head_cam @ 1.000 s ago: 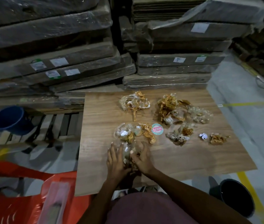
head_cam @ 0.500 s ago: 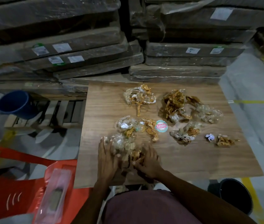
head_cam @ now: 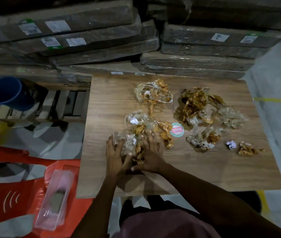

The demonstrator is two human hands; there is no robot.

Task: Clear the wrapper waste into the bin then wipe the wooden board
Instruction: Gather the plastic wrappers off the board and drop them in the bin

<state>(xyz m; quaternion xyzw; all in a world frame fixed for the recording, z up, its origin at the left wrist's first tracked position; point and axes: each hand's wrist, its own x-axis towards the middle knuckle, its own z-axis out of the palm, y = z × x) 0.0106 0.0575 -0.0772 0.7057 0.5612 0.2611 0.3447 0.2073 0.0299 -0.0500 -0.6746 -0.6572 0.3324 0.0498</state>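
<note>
A: Item one, the hands?
B: Left hand (head_cam: 114, 156) and right hand (head_cam: 151, 156), both on the near-left part of the wooden board (head_cam: 196, 170). Fingers curl inward from either side, cupping a wad of clear and orange wrappers (head_cam: 133, 148) between them.

A: Remaining wrapper waste?
B: All on the board. One clump (head_cam: 153, 92) at the far middle; a large orange clump (head_cam: 194, 103) to its right; a clear clump (head_cam: 231, 117) further right. A clump (head_cam: 204, 140) right of centre. A small white scrap (head_cam: 231, 144) just beside a small orange scrap (head_cam: 247, 149) near the right edge. A round sticker (head_cam: 177, 131) lies flat, just right of the hands.

A: Bins?
B: A blue bucket (head_cam: 7, 92) far left on a pallet; a dark bin (head_cam: 256, 201), mostly hidden under the board's near right corner.

A: Other stock?
B: A red plastic chair (head_cam: 7, 194) at the left, bearing a clear packet (head_cam: 55, 200). Wrapped flat cartons (head_cam: 205, 62) stacked behind.
</note>
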